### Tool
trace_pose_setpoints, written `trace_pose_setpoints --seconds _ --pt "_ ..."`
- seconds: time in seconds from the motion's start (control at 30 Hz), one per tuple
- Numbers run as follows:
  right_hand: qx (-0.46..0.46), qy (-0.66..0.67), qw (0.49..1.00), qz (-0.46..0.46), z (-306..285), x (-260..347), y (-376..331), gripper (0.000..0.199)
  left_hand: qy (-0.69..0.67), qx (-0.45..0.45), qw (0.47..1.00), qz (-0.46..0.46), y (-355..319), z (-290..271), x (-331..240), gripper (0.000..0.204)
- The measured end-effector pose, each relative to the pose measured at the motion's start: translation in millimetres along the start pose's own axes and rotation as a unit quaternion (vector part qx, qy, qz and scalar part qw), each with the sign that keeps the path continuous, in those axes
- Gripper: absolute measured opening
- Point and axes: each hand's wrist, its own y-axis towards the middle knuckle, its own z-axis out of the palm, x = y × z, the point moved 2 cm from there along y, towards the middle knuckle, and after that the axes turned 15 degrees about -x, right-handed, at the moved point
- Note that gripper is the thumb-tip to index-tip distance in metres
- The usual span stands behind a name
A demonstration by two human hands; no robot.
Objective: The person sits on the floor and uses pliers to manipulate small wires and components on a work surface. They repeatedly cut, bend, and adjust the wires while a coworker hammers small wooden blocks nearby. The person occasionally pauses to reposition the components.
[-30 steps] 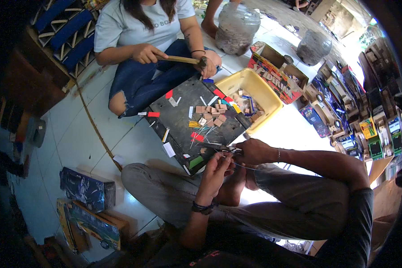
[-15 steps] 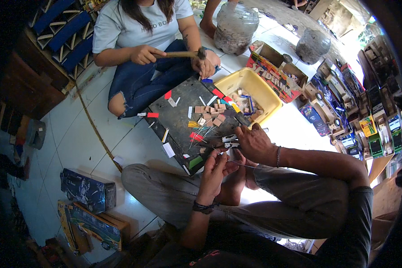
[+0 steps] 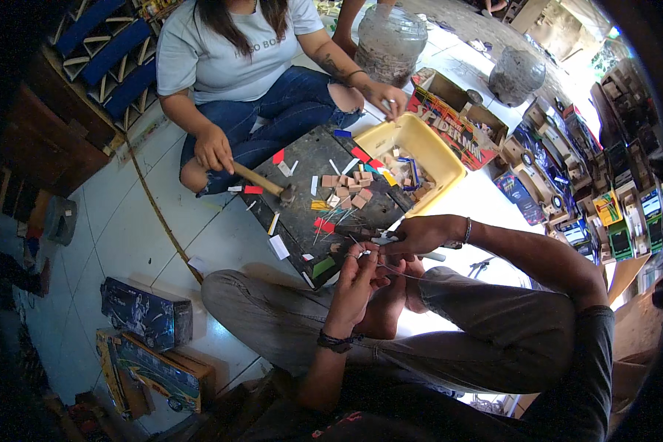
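Observation:
My left hand [image 3: 355, 283] is closed in a pinch on a thin wire [image 3: 401, 274], which trails off in a loose curve toward my right knee. Fingers of my right hand [image 3: 423, 236] wrap round what look like pliers [image 3: 382, 240], their jaws near my left fingertips. Both hands meet above the near edge of a dark board [image 3: 302, 166]. On that board lie small wooden blocks [image 3: 346, 184], several cut wires [image 3: 335, 219], and coloured strips such as a green one [image 3: 323, 267]. The exact contact between jaws and wire is too small to make out.
Opposite sits a person holding a hammer [image 3: 261, 182], its head low over the board, their other hand at a yellow basin [image 3: 442, 158]. Toy-truck boxes [image 3: 147, 313] stand at left. Wooden toy vehicles [image 3: 560, 173] are stacked at right. A red printed box [image 3: 449, 121] stands behind the basin.
My right hand has turned and shifted slightly, bringing the pliers toward my left fingers. Across from me, the person has lowered the hammer to the board and reached their other hand to the basin.

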Motion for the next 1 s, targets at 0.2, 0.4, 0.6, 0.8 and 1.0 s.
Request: trace_pose_setpoints --seconds 0.2,0.4,0.6,0.8,1.0 --pt "-0.015 0.049 0.998 -0.037 -1.0 -2.9 5.1 0.051 -0.031 -0.010 0.999 -0.013 -3.2 3.1 -3.9 0.026" --pt "-0.036 0.016 0.998 -0.053 -24.7 17.3 -8.3 0.051 -0.098 -0.005 0.995 -0.016 -7.3 11.5 -9.9 0.035" --pt "-0.027 -0.034 0.997 -0.063 -56.7 48.8 -44.6 0.060 -0.302 0.020 0.949 -0.092 -12.2 20.7 -3.0 0.038" --pt "-0.141 0.174 0.975 -0.002 -67.1 100.5 -114.8 0.050 -0.406 0.049 0.904 -0.123 -22.7 38.2 -5.4 0.035" --pt "0.127 0.576 0.802 -0.092 -42.9 130.3 -157.7 0.065 -0.414 0.119 0.899 -0.078 -29.6 39.5 -8.1 0.037"
